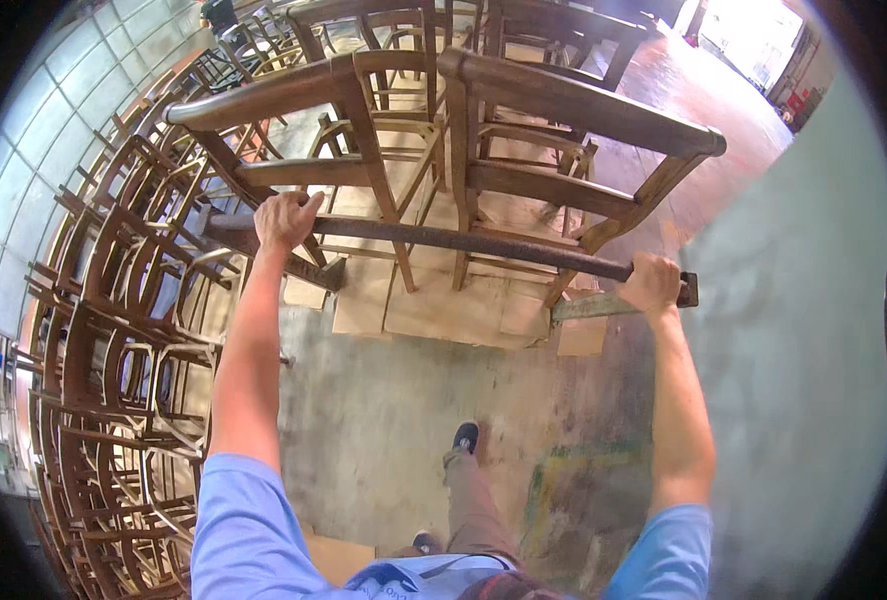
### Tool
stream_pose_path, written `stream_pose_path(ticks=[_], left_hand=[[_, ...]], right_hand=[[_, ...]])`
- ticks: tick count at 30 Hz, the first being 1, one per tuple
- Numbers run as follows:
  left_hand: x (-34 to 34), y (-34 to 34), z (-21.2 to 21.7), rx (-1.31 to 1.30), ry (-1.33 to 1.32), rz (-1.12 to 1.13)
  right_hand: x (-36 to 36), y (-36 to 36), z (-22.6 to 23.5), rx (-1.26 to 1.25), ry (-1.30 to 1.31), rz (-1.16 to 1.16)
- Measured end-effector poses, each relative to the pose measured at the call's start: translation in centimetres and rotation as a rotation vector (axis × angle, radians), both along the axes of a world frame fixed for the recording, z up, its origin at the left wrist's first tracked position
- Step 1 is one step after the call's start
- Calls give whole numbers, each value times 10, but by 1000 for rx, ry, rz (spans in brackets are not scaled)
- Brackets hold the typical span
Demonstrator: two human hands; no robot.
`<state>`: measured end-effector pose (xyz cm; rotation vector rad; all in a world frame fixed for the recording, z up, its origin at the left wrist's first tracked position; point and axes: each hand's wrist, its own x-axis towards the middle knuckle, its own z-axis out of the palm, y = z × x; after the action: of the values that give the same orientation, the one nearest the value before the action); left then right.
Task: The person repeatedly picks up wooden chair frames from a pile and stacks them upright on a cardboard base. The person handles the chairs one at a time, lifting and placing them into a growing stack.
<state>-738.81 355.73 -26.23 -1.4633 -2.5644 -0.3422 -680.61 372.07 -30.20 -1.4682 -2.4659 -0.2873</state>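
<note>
Both of my hands grip a long dark brown bar (463, 240) that crosses in front of me at about arm's length. My left hand (285, 220) is closed round its left part, thumb on top. Near the other end, my right hand (653, 283) is wrapped round it. A short flat arm runs away from the bar at each end; I cannot tell what the whole piece is. Just beyond stand two brown wooden chairs, a left one (308, 173) and a right one (553, 190), their backs toward me.
Flattened cardboard (443, 315) lies beneath the chairs. Stacked wooden chair frames (113, 370) crowd the left side beside a tiled wall (38, 130). More chairs (563, 25) stand farther back. A pale grey-green surface (793, 350) rises at right. A person (220, 15) is at the far left.
</note>
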Motion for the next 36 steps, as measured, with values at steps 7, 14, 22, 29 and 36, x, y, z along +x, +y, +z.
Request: stream_pose_path(ticks=[7, 14, 22, 29, 36], left_hand=[[-23, 142, 20, -9, -23, 30], [-66, 319, -2, 28, -6, -2], [-113, 545, -49, 65, -77, 29], [-174, 727, -66, 56, -63, 3], [-234, 878, -49, 14, -83, 12]], right_hand=[[-29, 138, 28, -45, 6, -24], [-70, 319, 8, -42, 0, -20], [-125, 563, -57, -32, -18, 11], [-192, 754, -98, -54, -61, -7], [-246, 909, -89, -19, -54, -25]])
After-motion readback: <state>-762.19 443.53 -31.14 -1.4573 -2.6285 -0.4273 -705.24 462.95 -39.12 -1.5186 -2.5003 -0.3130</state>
